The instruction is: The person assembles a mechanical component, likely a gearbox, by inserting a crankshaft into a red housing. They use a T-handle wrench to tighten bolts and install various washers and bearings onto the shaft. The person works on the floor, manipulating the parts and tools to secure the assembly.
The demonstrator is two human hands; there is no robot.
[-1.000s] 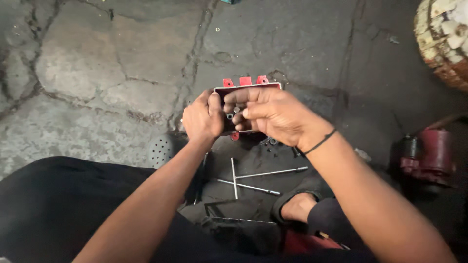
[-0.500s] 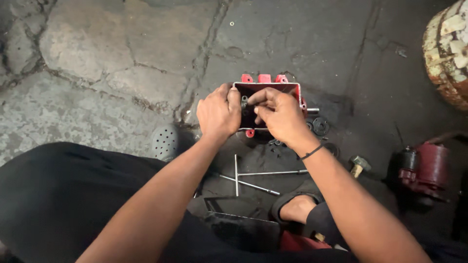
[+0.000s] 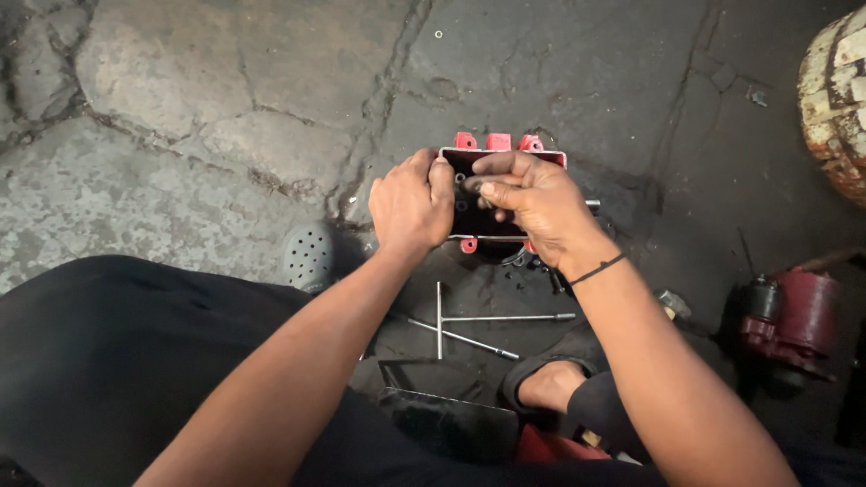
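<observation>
- Red box (image 3: 492, 142), a shallow rectangular one with a dark inside and small red lugs along its far and near edges, is held up between both hands above the stone floor (image 3: 180, 171).
- Left hand (image 3: 410, 206) has its grip clenched on the box's left end, thumb on the near side and fingers curled over the rim.
- Right hand (image 3: 537, 203) covers the right half of the box; its grip is closed on that side, with the fingertips (image 3: 483, 176) reaching in over the dark inside. Whether they pinch some small part there cannot be told.
- A thin dark band (image 3: 597, 269) circles the wrist just behind the right-hand grip.
- Just below the grip, under the box, small dark bits (image 3: 532, 263) lie on an oily dark patch of the floor.
- Nearer to the person than the grip, three thin metal rods (image 3: 469, 329) lie crossed over one another on the floor.
- Beyond the rods, nearer still, a bare foot (image 3: 550, 386) shows beside a dark flat plate (image 3: 442, 406).
- To the left of the left-hand grip and a little below it, a pale round perforated cap (image 3: 308, 257) lies on the floor, close to the person's dark-clothed leg (image 3: 117, 361).
- Well to the right of the right-hand grip and lower, a red motor-like part (image 3: 794, 320) sits on the floor.
- Far to the upper right, at the frame's edge, stands a rusty, white-flaked drum (image 3: 839, 99).
</observation>
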